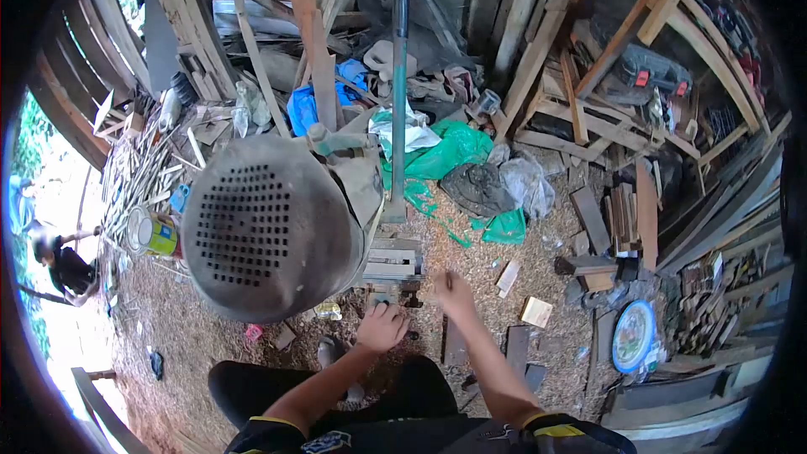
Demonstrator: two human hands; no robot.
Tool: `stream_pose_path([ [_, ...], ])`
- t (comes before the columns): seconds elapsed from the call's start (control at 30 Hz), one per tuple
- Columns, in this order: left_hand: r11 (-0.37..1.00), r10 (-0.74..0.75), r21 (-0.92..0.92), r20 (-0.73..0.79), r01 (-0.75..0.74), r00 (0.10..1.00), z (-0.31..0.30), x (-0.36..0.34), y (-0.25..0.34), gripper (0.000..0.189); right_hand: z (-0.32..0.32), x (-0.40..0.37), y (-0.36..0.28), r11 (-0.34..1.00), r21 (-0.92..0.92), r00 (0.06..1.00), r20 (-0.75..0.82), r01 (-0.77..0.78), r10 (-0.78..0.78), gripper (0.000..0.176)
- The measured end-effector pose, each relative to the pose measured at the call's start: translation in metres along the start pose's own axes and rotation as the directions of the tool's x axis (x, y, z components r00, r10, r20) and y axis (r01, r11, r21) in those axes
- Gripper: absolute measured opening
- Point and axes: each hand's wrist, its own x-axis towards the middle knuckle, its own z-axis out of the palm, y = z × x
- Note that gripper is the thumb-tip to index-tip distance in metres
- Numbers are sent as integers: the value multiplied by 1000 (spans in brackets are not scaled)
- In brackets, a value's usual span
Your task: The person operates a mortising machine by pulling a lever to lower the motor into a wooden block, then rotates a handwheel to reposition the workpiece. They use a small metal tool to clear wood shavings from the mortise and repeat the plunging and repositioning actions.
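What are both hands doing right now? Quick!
Left hand: curled shut near the grey machine; whether it holds anything cannot be told.
Right hand: fingers curled; open or closed cannot be told.

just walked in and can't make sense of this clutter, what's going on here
A person is at a big motor with a perforated cover in a cluttered wood workshop. Their left hand is curled shut next to the wooden base beside the motor. The right hand reaches out just past it, and whether it pinches anything is too small to tell. Wood chips cover the floor.
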Motion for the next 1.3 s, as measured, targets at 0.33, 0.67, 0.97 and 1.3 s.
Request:
stream_pose_path([
  [0.33,997,-82,15,72,81,994,1,-3,-5,23,-70,81,-286,512,122,473,-603,850,-642,33],
  [0.67,996,-67,62,108,60,992,18,-9,-9,25,-67,108,-348,409,824,882,-208,391,-423,39],
  [0.97,994,-105,25,132,103,986,27,-17,-10,28,-108,104,-405,541,796,947,-122,272,-296,63],
  [1.3,991,-136,22,76,135,988,24,-13,-6,28,-140,94,-416,355,884,796,-31,304,-604,65],
])
